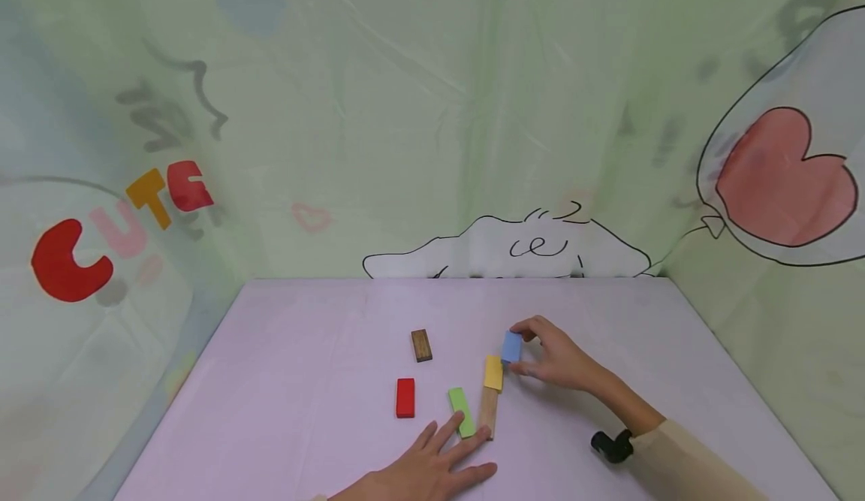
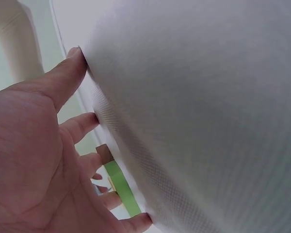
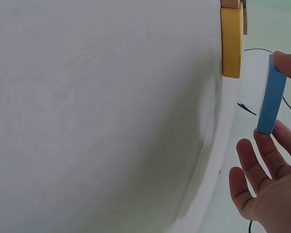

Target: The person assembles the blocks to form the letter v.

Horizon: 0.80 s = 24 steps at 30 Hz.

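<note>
My right hand (image 1: 559, 357) pinches a blue wooden block (image 1: 511, 347) by its two ends, between thumb and fingertips. In the right wrist view this blue block (image 3: 271, 97) is raised off the table. Just beside it lies a yellow block (image 1: 493, 373), set end to end with a natural wood block (image 1: 488, 413) in one line. My left hand (image 1: 432, 467) is spread out low over the table, fingers fairly straight, with fingertips at the green block (image 1: 462, 412) and the wood block's near end. Green block and fingers overlap in the left wrist view.
A red block (image 1: 405, 398) lies left of the green one, and a dark brown block (image 1: 422, 345) farther back. The pale table (image 1: 290, 381) ends at a printed curtain (image 1: 405, 148) behind and on both sides. A black wrist device (image 1: 612, 447) sits at the right sleeve.
</note>
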Each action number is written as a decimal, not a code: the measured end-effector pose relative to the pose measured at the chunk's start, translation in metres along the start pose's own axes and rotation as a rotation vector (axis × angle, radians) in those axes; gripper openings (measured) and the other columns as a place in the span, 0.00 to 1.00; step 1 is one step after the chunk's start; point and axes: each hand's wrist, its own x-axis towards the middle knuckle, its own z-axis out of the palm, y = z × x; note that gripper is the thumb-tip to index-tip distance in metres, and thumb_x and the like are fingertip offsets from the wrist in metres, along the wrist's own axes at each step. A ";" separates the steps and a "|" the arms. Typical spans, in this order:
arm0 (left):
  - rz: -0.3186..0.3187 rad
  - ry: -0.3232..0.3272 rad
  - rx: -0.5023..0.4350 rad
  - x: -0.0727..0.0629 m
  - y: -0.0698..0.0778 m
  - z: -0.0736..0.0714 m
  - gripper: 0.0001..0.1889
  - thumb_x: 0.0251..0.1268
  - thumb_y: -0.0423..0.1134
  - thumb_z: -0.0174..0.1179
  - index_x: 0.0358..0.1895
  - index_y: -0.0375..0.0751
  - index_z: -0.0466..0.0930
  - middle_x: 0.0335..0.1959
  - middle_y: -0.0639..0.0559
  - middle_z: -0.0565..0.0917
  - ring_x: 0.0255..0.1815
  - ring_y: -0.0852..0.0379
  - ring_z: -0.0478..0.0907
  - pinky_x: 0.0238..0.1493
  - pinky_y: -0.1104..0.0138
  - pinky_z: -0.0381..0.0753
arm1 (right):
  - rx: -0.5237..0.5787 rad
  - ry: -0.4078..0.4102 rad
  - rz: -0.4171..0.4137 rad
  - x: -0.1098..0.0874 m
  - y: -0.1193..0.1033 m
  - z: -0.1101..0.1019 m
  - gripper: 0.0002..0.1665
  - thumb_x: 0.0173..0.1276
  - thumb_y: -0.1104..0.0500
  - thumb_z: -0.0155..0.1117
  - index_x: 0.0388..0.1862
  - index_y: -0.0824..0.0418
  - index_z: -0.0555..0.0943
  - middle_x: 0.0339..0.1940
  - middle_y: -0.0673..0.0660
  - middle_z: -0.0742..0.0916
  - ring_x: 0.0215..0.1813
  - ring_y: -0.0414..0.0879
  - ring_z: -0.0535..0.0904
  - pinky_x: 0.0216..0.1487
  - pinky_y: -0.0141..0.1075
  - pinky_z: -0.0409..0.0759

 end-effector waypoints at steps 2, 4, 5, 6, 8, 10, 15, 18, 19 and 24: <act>-0.003 -0.003 -0.003 0.000 0.000 0.000 0.39 0.79 0.71 0.45 0.87 0.70 0.48 0.91 0.58 0.45 0.89 0.39 0.51 0.76 0.44 0.73 | 0.003 -0.009 0.009 0.002 0.001 0.001 0.36 0.60 0.54 0.83 0.64 0.65 0.78 0.57 0.60 0.84 0.58 0.57 0.81 0.62 0.57 0.82; -0.004 -0.001 -0.010 -0.001 0.000 0.000 0.38 0.79 0.71 0.45 0.87 0.70 0.49 0.91 0.58 0.45 0.89 0.39 0.51 0.76 0.43 0.73 | 0.001 -0.015 0.012 0.004 0.002 0.001 0.37 0.61 0.53 0.83 0.64 0.65 0.78 0.59 0.60 0.84 0.59 0.57 0.81 0.62 0.57 0.82; -0.004 -0.001 -0.014 -0.001 0.001 0.000 0.38 0.79 0.71 0.45 0.87 0.70 0.49 0.91 0.58 0.45 0.89 0.39 0.51 0.76 0.43 0.72 | 0.002 -0.016 0.015 0.004 0.002 0.001 0.37 0.61 0.53 0.82 0.64 0.64 0.78 0.59 0.60 0.84 0.59 0.57 0.81 0.62 0.56 0.83; -0.002 0.002 -0.014 -0.001 0.001 0.001 0.38 0.79 0.71 0.44 0.87 0.70 0.49 0.91 0.58 0.45 0.89 0.39 0.51 0.76 0.43 0.72 | 0.002 -0.016 0.018 0.005 0.001 0.002 0.37 0.61 0.53 0.83 0.64 0.64 0.78 0.59 0.60 0.84 0.59 0.57 0.81 0.61 0.56 0.83; -0.001 0.009 -0.011 -0.001 0.001 0.000 0.38 0.79 0.70 0.44 0.87 0.69 0.49 0.91 0.58 0.45 0.88 0.39 0.51 0.76 0.43 0.73 | 0.001 -0.018 0.017 0.007 0.001 0.002 0.37 0.61 0.52 0.83 0.65 0.64 0.79 0.59 0.61 0.84 0.59 0.58 0.82 0.61 0.56 0.83; 0.002 0.016 0.002 -0.001 0.001 0.000 0.38 0.79 0.70 0.44 0.87 0.69 0.49 0.91 0.57 0.46 0.88 0.39 0.52 0.76 0.43 0.73 | 0.004 -0.019 0.018 0.009 0.000 0.003 0.36 0.61 0.53 0.83 0.64 0.64 0.79 0.59 0.62 0.84 0.59 0.58 0.82 0.61 0.56 0.83; 0.004 0.015 0.001 -0.001 0.001 0.000 0.38 0.79 0.70 0.44 0.87 0.69 0.49 0.91 0.58 0.45 0.88 0.39 0.51 0.76 0.43 0.73 | 0.001 -0.027 0.019 0.011 0.003 0.004 0.36 0.61 0.53 0.83 0.64 0.64 0.79 0.60 0.62 0.84 0.59 0.59 0.82 0.61 0.56 0.83; 0.005 0.010 -0.016 -0.001 0.000 0.001 0.38 0.79 0.70 0.44 0.87 0.69 0.49 0.91 0.58 0.45 0.89 0.40 0.50 0.76 0.43 0.73 | -0.002 -0.030 0.020 0.013 0.005 0.005 0.36 0.61 0.53 0.83 0.65 0.64 0.79 0.60 0.62 0.84 0.59 0.58 0.82 0.61 0.56 0.84; 0.005 0.011 -0.020 -0.001 0.000 0.002 0.38 0.80 0.70 0.44 0.87 0.69 0.49 0.91 0.58 0.45 0.89 0.39 0.50 0.76 0.43 0.73 | -0.002 -0.029 0.020 0.013 0.005 0.006 0.36 0.61 0.53 0.83 0.65 0.64 0.79 0.59 0.62 0.84 0.59 0.58 0.82 0.61 0.56 0.84; 0.006 0.001 -0.052 0.000 -0.001 0.002 0.38 0.80 0.70 0.43 0.87 0.70 0.47 0.91 0.59 0.43 0.89 0.39 0.49 0.77 0.41 0.71 | -0.003 -0.021 0.029 0.016 0.007 0.009 0.37 0.60 0.53 0.83 0.65 0.64 0.80 0.59 0.62 0.84 0.59 0.59 0.82 0.61 0.56 0.83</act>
